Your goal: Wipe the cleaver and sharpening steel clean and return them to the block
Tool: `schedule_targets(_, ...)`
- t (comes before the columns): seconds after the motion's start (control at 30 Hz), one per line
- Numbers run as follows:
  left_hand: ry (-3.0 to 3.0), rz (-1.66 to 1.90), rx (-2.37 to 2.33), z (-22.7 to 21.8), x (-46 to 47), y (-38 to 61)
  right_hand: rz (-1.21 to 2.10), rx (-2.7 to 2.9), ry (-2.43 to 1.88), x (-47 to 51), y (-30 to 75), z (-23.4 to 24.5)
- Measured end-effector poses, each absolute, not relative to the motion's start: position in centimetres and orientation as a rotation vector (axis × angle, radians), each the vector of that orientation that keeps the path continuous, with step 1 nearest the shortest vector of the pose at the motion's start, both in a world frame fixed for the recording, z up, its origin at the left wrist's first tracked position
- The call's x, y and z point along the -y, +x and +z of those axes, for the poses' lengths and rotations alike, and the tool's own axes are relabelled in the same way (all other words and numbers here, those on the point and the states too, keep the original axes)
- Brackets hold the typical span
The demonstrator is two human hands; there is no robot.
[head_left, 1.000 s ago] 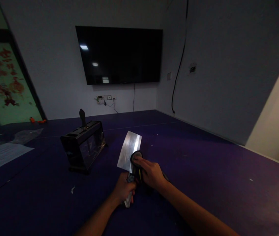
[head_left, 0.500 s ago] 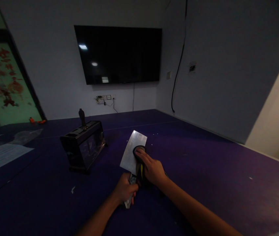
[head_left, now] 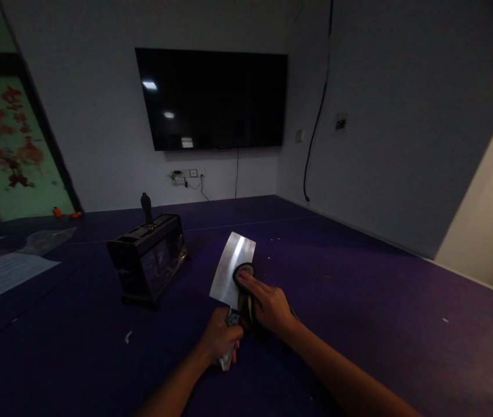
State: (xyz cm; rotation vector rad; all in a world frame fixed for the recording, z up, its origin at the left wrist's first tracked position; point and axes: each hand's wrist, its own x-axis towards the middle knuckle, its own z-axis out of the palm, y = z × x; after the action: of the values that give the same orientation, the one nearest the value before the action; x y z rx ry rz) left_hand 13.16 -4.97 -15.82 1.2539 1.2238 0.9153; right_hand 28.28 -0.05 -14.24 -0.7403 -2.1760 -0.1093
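Note:
My left hand [head_left: 219, 338] is closed round the handle of a broad steel cleaver [head_left: 229, 263], whose flat blade points away from me above the purple table [head_left: 359, 301]. My right hand [head_left: 267, 306] presses a dark cloth with a yellow edge [head_left: 243, 284] against the lower right part of the blade, fingers laid over the cloth. A black knife block [head_left: 148, 258] stands just left of the blade, with one dark knife handle [head_left: 146, 208] sticking up from its top.
A dark wall screen [head_left: 214, 98] hangs on the far wall above some sockets [head_left: 185, 174]. Paper sheets and clear plastic [head_left: 7, 269] lie at the table's far left. A black cable [head_left: 316, 116] runs down the right wall. Small white scraps dot the table.
The cloth and my right hand slid up the blade, then back down toward the handle. The blade tilted slightly. My left hand kept its grip.

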Motion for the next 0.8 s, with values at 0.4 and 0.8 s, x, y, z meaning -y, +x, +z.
schedule_targets(0.4, 1.268, 0.938, -1.206, -15.35, 5.1, 13.24, -0.185, 2.12, -0.561, -0.03, 28.33, -15.12)
schedule_targets(0.8, 1.233, 0.909, -1.204, -15.65, 4.94, 12.96, -0.173, 2.075, -0.75, -0.93, 28.84, -15.01)
